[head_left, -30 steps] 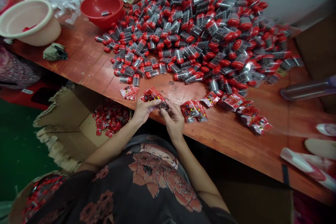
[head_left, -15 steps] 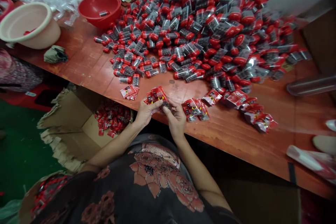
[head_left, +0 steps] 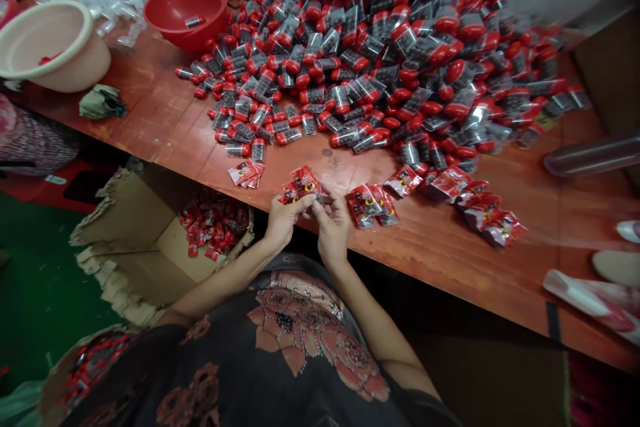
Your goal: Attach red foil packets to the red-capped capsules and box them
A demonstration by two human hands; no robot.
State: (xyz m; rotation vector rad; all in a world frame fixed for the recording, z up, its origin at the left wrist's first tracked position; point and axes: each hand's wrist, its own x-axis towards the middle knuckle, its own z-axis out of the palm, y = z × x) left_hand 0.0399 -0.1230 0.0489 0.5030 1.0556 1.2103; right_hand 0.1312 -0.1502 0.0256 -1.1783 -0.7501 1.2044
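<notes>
Red printed packets (head_left: pixel 301 181) are held between my two hands just above the table's front edge. My left hand (head_left: pixel 283 219) is closed on their lower left side, thumb on top. My right hand (head_left: pixel 332 221) pinches at their lower right corner, its thumb against the left thumb; the fingertips hide what lies between them. To the right, close to my right hand, a small stack of similar packets (head_left: pixel 373 205) rests on the table. Several flat red packets (head_left: pixel 246 173) lie to the left. Behind is a large heap of clear tubes with red caps (head_left: pixel 350 60).
More packets (head_left: pixel 503 228) lie in a row at right. A red bowl (head_left: pixel 187 13) and a white tub (head_left: pixel 55 47) stand at back left. Below the edge, a torn cardboard box (head_left: pixel 133 247) holds red packets. A clear cylinder (head_left: pixel 595 155) lies at far right.
My hands stay at the packets, with the thumbs and fingers shifted slightly closer together. The view has moved a little; the things on the table stay in place.
</notes>
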